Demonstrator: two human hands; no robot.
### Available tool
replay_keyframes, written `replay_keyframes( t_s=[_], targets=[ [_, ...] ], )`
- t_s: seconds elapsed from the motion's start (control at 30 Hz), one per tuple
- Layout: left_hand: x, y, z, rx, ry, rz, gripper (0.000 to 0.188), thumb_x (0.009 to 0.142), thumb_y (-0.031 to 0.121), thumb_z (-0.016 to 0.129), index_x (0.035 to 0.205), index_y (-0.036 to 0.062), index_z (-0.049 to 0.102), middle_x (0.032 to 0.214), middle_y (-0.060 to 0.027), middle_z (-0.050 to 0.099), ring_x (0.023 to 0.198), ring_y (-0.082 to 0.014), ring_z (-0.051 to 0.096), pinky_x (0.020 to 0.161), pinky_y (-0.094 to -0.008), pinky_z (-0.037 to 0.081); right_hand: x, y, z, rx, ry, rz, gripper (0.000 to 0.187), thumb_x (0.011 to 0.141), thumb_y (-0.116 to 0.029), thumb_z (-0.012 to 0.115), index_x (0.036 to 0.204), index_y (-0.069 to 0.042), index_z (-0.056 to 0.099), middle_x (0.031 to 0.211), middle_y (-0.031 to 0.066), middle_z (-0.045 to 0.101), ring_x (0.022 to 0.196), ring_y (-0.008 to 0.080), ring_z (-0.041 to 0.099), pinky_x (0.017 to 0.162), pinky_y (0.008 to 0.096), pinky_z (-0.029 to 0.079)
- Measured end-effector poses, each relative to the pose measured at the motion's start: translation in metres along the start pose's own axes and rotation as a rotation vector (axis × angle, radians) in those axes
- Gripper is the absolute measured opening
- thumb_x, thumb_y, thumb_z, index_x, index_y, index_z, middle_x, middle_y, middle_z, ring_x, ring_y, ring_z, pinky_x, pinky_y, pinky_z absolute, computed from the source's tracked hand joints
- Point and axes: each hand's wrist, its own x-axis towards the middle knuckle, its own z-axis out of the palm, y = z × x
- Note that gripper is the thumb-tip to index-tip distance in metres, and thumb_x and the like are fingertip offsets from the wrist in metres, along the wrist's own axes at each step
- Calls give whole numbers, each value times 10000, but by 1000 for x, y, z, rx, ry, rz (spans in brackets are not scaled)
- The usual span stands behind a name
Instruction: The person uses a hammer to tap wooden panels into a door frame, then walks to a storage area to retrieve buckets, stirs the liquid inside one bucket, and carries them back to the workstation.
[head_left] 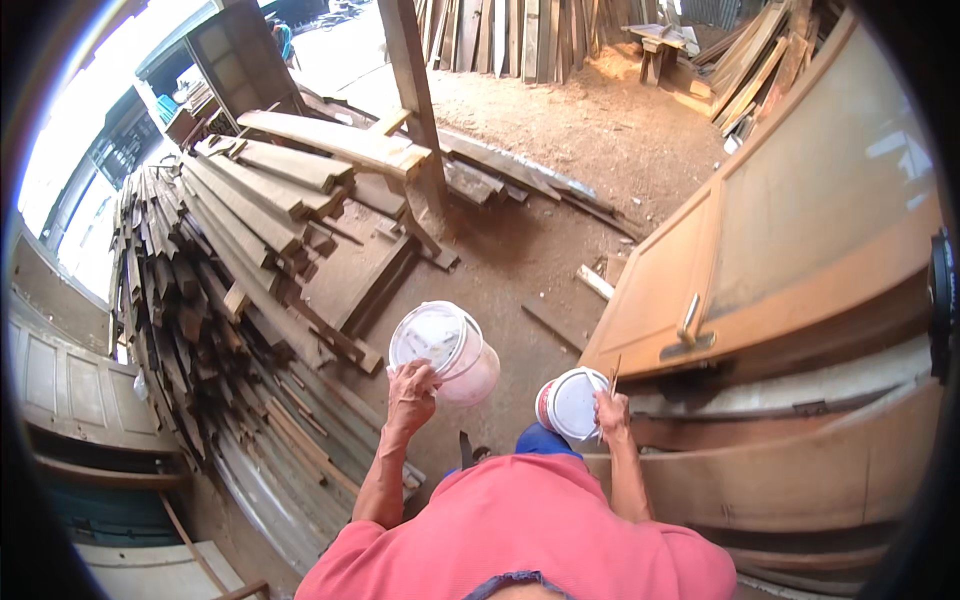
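Clock directions are from the middle of the head view, 12 at the top. The person's left hand (412, 397) is down around 7 o'clock, curled over the near-left edge of a pale, pinkish see-through bucket (474, 376), which sits just below centre, at about 6 to 7. Looks like a proper grip at the rim, but can't tell if a handle is in there too. The bucket has a whitish round lid (427, 336) with some marks on it.

The right hand (611, 412) is between 4 and 5 o'clock, closed at the right side of a smaller white pail (573, 404), lid facing up. Some thin stick-like bits poke up by those fingers, too small to make out. The two containers are near each other but not touching.

Pink shirt (515, 530) fills 6 o'clock. Over at 9 there's a big stack of long lumber (190, 290), and a wooden post (413, 95) stands between 11 and 12. More boards (510, 40) lean upright at 12, past the dirt floor (520, 120). At 3 there's an orange-brown door (640, 290) with a metal lever handle (689, 325).
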Motion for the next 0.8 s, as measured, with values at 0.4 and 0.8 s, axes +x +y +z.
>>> replay_keyframes(
  t_s=[0.4, 0.8],
  targets=[
    [267, -104, 103, -187, 41, -125, 214, 694, -13, 661, 886, 75, 631, 955, -136, 669, 879, -364, 613, 781, -470, 450, 266, -86, 83, -7, 69, 223, 221, 863, -227, 572, 731, -50, 587, 542, -6, 460, 402, 107, 408, 364, 287, 342],
    [545, -149, 217, -215, -118, -125, 177, 753, 132, 731, 908, 113, 650, 996, -113, 671, 946, -360, 601, 834, -540, 423, 487, -197, 66, 54, 332, 224, 326, 962, -282, 534, 822, 6, 591, 546, -5, 446, 381, 111, 383, 356, 283, 324]
  ],
)
